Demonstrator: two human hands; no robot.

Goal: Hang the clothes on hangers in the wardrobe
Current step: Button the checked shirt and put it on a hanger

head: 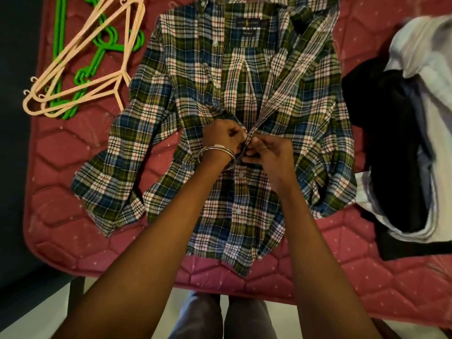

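Near edge: my two forearms reach in over the near edge of the quilted pink mattress (pixel 63 216), and I see grey trouser legs below it.
Left hand: my left hand (pixel 221 138), steel bangles at the wrist, has its fingers curled, pinching the shirt's button edge at mid-chest.
Right hand: my right hand (pixel 266 150) pinches the facing edge, fingertips meeting the left's.
Shirt: the green, blue and white plaid long-sleeved shirt (pixel 244 99) lies flat, face up, mid-mattress, collar toward the far edge; lower buttons fastened, upper front gaping open.
Hangers: peach plastic hangers (pixel 80 67) over green plastic hangers (pixel 97 57) at the far left corner, untouched.
Pile: a heap of black and white garments (pixel 401 133) along the right edge.
Progress: early, I judge; no garment is on a hanger, the wardrobe is not visible, and the pile waits.
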